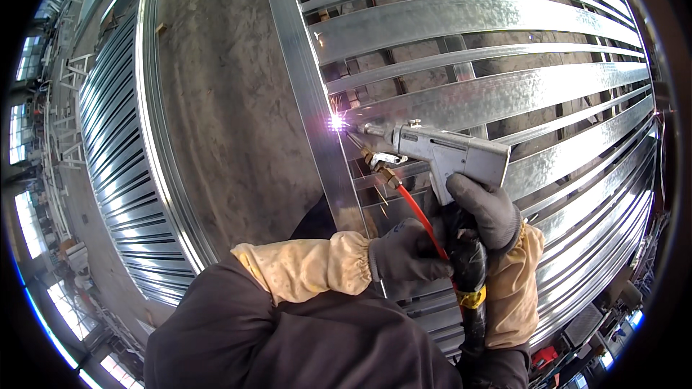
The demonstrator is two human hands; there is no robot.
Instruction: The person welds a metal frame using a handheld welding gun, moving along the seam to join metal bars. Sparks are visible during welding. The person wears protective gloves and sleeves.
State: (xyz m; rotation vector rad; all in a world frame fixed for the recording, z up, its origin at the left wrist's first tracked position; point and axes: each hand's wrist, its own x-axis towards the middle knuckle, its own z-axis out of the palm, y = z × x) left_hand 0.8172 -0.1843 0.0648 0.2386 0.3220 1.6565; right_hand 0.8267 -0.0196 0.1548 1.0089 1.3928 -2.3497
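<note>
My right hand (490,209), in a dark grey glove, is wrapped round the grip of a silver handheld welding gun (461,153). The gun's nozzle points left at a bright pink-white welding spot (336,122) with sparks, on the inner edge of a galvanized steel rail (295,50). A brass fitting (382,166) below the nozzle joins a red hose (419,215). My left hand (409,253), gloved alike, closes on that hose beside the gun's black cable (473,324); some of its fingers are hidden. Yellow tape (471,297) circles the cable.
Galvanized slats (468,18) with gaps between them run rightward from the rail. Another slatted metal panel (119,158) lies at the left, across bare concrete floor (216,86). A red object (545,357) lies at the lower right.
</note>
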